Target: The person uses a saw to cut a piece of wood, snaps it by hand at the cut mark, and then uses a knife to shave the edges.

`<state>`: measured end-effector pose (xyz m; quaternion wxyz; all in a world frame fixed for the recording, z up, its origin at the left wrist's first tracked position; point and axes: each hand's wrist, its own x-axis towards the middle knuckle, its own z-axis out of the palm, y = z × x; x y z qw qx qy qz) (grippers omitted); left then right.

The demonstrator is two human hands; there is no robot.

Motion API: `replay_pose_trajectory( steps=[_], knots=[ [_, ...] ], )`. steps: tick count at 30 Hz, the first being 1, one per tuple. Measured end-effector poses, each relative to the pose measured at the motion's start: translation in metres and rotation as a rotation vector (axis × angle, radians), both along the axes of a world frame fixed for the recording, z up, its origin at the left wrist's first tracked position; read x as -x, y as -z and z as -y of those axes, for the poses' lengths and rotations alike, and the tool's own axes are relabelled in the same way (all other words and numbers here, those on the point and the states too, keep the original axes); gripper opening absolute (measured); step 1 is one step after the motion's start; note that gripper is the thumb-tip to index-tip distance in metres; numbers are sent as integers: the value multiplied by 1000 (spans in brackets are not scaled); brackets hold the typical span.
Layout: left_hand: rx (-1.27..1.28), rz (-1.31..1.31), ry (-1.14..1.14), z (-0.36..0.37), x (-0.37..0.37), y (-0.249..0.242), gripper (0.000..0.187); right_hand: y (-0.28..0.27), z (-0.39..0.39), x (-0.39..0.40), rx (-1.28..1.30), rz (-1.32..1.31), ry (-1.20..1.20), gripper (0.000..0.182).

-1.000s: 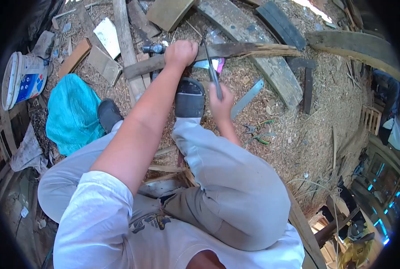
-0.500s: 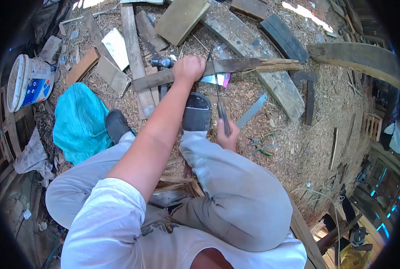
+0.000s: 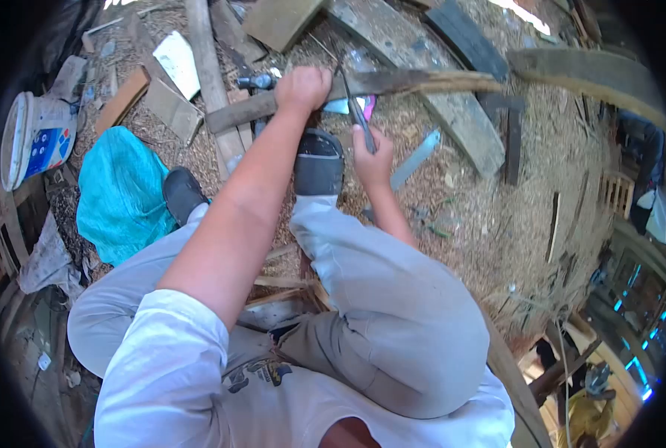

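Two hands busy, upper centre of frame. We see teal sack [image 3: 120, 190] at left, white bucket [image 3: 30, 134] upper left. Long split wood strip [image 3: 393, 82] lies across upper centre, propped above sawdust. Shoe [image 3: 318, 160] sits just below strip. Left hand [image 3: 302, 87] clenched around strip, pinning it. Right hand [image 3: 370, 158] fisted around handle of blade tool [image 3: 354, 108], blade tip at strip beside left hand. We judge risk: blade slips off grain into left fingers or shoe; strip splits further under grip.
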<state>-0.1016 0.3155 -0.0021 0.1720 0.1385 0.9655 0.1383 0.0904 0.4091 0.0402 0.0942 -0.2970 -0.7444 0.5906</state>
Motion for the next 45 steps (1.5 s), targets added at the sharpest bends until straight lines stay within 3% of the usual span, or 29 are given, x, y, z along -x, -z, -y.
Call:
replay_pose_trajectory(
  steps=[1, 4, 7, 9, 11, 17, 20, 23, 24, 27, 28, 31, 34, 36, 39, 42, 45],
  knots=[
    [13, -9, 16, -2, -4, -4, 57, -5, 1, -9, 130, 53, 36, 24],
    [-13, 20, 30, -5, 0, -5, 58, 10, 20, -73, 49, -2, 64, 27],
    [4, -16, 37, -6, -7, -2, 57, 3, 19, -70, -48, -2, 50, 29],
    [29, 18, 22, -6, -2, -5, 57, 5, 4, -25, -73, -6, 31, 29],
    [35, 36, 17, -2, -6, -9, 57, 6, 1, -1, 17, 21, 31, 29],
    [3, 20, 20, -4, 0, -7, 59, 2, 22, -73, 88, 55, 72, 30],
    [-43, -5, 11, -4, -5, -10, 58, 10, 3, -14, -72, 42, -4, 25],
    [-11, 15, 34, -3, -4, -13, 59, 22, 1, -23, -102, -44, -15, 23],
    [-20, -26, 33, -2, -3, 1, 58, 11, 13, -44, 17, -3, 78, 24],
    [17, 17, 21, -6, -1, -9, 56, -1, 24, -91, 57, 5, 73, 24],
    [-5, -13, 17, -5, -3, -7, 56, -3, 23, -79, -53, -20, 78, 24],
    [-23, 19, 28, -4, -3, -9, 56, 24, -2, -11, -24, 11, -17, 22],
    [-28, -5, 9, -5, -10, -6, 56, 3, 9, -23, -57, -123, 69, 23],
    [-13, -29, 25, -4, -1, 3, 56, 29, 24, -84, -11, -42, 81, 27],
    [-14, -35, 7, -5, -4, -2, 56, 12, 19, -79, 4, -5, 63, 27],
    [-26, -22, 6, -4, -2, -2, 57, 5, 0, -2, 62, -8, 15, 26],
    [-62, -51, 37, -4, -5, -3, 58, 25, 15, -39, -37, -105, 105, 26]
  ],
)
